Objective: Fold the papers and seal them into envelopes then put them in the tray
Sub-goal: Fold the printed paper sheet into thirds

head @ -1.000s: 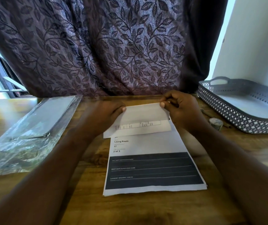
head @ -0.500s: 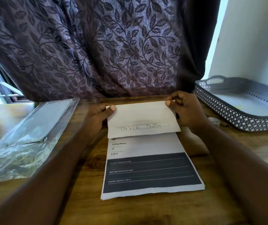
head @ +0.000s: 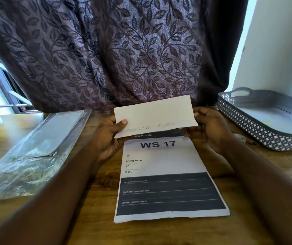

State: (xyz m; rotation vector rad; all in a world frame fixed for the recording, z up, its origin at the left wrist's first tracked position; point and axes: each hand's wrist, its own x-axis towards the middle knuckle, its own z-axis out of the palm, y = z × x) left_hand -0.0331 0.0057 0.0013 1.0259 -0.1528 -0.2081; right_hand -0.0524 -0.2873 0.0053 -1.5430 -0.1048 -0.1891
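Both hands hold up a white paper (head: 155, 115) over the middle of the table (head: 92, 218). The left hand (head: 111, 137) pinches its left end, with the thumb (head: 123, 122) on the front and the other fingers behind. The right hand (head: 212, 128) grips its right end with curled fingers. The paper is wide and short, and it tips a little, with the right end higher. Its blank side faces the camera, and faint print shows through near the bottom edge. I cannot tell if it is a loose folded sheet or the top part of the sheet below it.

Under the hands a stack (head: 166, 175) of printed sheets lies flat on the table. The top sheet says "WS 17", "Living Room" and "2 of 3", and its lower part is a dark block with thin white lines. The bottom edge of the held paper hides the very top of the stack.

The tray (head: 258, 137) sits on the table to the right, well apart from the stack. It is grey, with small holes in its walls and a handle at the far end.

To the left lies a clear plastic bag (head: 30, 154) with something flat and grey inside. A dark curtain (head: 110, 50) with a leaf pattern hangs behind the table. A white wall (head: 274, 50) stands behind the tray.
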